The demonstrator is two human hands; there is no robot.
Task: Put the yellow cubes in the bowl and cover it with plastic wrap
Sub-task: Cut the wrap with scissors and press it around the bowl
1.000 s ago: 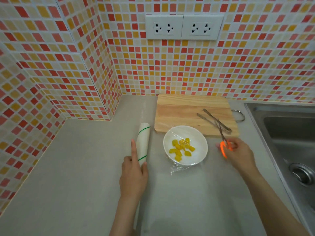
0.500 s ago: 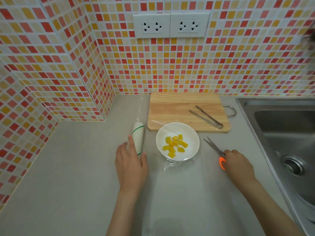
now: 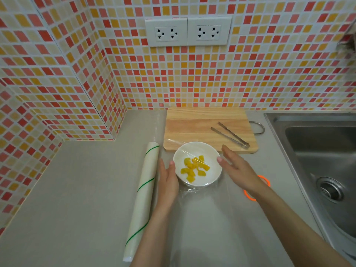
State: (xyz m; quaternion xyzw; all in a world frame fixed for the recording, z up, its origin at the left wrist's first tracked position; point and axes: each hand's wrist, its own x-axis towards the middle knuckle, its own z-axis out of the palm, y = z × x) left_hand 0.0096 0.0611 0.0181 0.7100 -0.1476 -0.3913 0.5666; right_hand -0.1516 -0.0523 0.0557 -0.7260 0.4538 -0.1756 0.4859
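Observation:
A white bowl stands on the counter in front of the cutting board, with several yellow cubes inside. Clear plastic wrap stretches over the bowl and bunches on the counter at its near side. My left hand lies flat against the bowl's left side, fingers straight. My right hand hovers at the bowl's right rim, fingers spread, holding nothing. The roll of plastic wrap lies on the counter just left of my left hand.
Metal tongs rest on the wooden cutting board behind the bowl. Orange-handled scissors lie on the counter, partly under my right forearm. A steel sink is at the right. Tiled walls close off the back and left.
My left hand left the roll and moved right to the bowl. My right hand let go of the scissors, which now lie on the counter, and moved left to the bowl's rim.

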